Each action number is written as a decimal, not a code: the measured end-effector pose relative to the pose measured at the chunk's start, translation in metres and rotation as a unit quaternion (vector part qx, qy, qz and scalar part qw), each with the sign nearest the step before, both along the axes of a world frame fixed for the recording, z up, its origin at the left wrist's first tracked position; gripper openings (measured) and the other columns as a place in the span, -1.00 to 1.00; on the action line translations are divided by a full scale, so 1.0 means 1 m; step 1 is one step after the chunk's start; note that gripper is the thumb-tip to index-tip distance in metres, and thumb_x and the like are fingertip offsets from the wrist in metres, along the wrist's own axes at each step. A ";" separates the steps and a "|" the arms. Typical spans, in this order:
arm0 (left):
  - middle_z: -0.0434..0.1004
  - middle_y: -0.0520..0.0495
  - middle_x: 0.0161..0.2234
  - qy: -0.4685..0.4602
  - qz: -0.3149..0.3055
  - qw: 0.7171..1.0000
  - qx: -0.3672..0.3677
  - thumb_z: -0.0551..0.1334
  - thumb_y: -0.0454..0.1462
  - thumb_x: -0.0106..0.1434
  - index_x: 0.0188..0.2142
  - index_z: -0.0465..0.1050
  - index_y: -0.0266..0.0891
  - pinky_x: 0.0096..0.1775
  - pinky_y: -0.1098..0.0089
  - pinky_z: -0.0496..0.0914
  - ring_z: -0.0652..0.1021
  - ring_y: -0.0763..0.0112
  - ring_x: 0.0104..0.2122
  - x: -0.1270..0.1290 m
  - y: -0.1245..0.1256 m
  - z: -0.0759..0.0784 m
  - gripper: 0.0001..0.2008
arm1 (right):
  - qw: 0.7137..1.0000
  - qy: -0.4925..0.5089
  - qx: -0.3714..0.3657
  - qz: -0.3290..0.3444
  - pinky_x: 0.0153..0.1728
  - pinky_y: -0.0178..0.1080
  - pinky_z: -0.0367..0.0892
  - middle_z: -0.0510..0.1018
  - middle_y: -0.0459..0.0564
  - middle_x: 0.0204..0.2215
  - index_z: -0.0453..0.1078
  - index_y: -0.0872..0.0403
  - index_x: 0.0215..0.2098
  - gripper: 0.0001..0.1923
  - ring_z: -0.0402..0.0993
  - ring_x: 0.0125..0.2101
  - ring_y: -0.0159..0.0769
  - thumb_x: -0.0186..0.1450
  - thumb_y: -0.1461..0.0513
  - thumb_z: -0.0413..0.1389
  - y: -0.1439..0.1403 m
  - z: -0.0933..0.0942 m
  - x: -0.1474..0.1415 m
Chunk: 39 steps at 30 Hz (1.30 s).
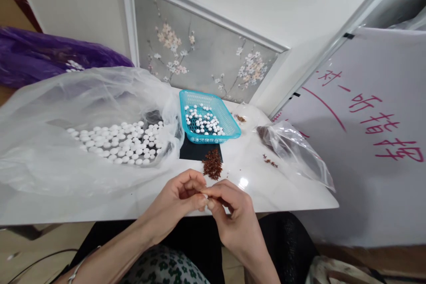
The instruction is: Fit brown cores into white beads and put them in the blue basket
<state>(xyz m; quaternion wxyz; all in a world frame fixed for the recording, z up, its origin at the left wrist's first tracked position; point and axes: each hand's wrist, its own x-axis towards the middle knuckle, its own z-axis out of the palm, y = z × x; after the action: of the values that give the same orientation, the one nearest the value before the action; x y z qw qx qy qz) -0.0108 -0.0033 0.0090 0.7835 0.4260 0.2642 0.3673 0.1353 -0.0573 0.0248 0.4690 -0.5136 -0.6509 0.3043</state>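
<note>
A: What is being handled right now?

B: Something very small, pinched between the fingertips of both hands at the near edge of the table. It is too tiny and too covered to name. The left hand curls its fingers inward, thumb meeting forefinger; the right hand closes thumb and forefinger against the same spot, so the two hands touch there.

A: And what lies closest to them?

B: Just beyond the fingers sits a small heap of reddish-brown bits, partly on a dark mat. Behind that mat stands a blue plastic basket holding white round pieces.

A: Further out?

B: To the left, a large clear plastic bag spreads over the table with many more white round pieces inside. To the right lies a smaller clear bag with dark brown material in its far end, and a few brown scraps loose beside it. A purple bag rests at the far left, and a white board with red writing leans at the right.
</note>
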 end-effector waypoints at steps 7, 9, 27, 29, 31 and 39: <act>0.46 0.06 -0.46 -0.063 0.008 0.994 -0.087 0.32 -0.22 0.15 -0.25 0.43 -0.20 -0.33 0.54 0.33 0.41 0.61 -0.50 -0.002 0.004 -0.006 -0.81 | 0.995 0.097 -0.007 0.006 -0.40 -0.34 0.33 0.40 -0.10 -0.43 0.40 -0.01 -0.05 -0.75 0.38 -0.44 -0.40 0.34 0.29 0.01 0.001 -0.001 -0.004; 0.46 0.05 -0.45 -0.071 0.015 0.992 -0.107 0.31 -0.22 0.16 -0.25 0.44 -0.21 -0.32 0.56 0.33 0.41 0.63 -0.49 -0.002 0.005 -0.008 -0.82 | 0.994 0.098 0.030 -0.034 -0.39 -0.34 0.33 0.41 -0.10 -0.43 0.41 0.00 -0.15 -0.82 0.37 -0.43 -0.39 0.32 0.32 0.03 0.002 -0.005 -0.008; 0.49 0.02 -0.38 -0.060 0.070 0.984 -0.150 0.34 -0.25 0.13 -0.36 0.49 -0.26 -0.36 0.63 0.40 0.43 0.67 -0.49 -0.001 0.005 -0.001 -0.88 | 0.976 -0.044 0.178 -0.119 -0.44 -0.31 0.32 0.43 -0.05 -0.50 0.40 0.07 -0.40 -0.86 0.38 -0.48 -0.35 0.26 0.37 0.07 -0.002 -0.027 0.005; 0.52 -0.02 -0.34 -0.050 0.091 0.985 -0.136 0.34 -0.25 0.12 -0.37 0.52 -0.28 -0.27 0.62 0.42 0.49 0.64 -0.42 0.004 0.008 0.011 -0.88 | 0.974 -0.046 0.166 -0.147 -0.46 -0.32 0.30 0.43 -0.06 -0.53 0.39 0.07 -0.44 -0.87 0.36 -0.51 -0.35 0.27 0.31 0.08 0.004 -0.034 0.015; 0.55 -0.06 -0.26 -0.051 0.115 0.989 -0.082 0.32 -0.23 0.15 -0.33 0.54 -0.29 -0.13 0.55 0.42 0.54 0.54 -0.30 0.013 0.017 0.028 -0.85 | 0.975 -0.037 0.134 -0.175 -0.49 -0.33 0.29 0.43 -0.08 -0.56 0.40 0.07 -0.46 -0.84 0.34 -0.54 -0.34 0.28 0.23 0.10 0.012 -0.042 0.024; 0.42 -0.20 0.10 0.163 0.182 0.941 0.234 0.29 -0.23 0.12 0.01 0.41 -0.30 0.02 0.28 0.31 0.46 0.18 0.02 0.008 0.083 0.101 -0.56 | 0.978 0.024 0.022 -0.207 -0.47 -0.34 0.27 0.44 -0.08 -0.55 0.43 0.06 -0.46 -0.72 0.31 -0.54 -0.32 0.19 0.02 0.16 0.019 -0.066 0.033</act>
<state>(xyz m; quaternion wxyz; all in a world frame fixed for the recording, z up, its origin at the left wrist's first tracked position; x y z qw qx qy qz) -0.0032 0.0797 0.1095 0.5277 0.5961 0.3675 0.4808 0.1684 -0.0381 -0.0408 0.5484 -0.6193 -0.5258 0.1983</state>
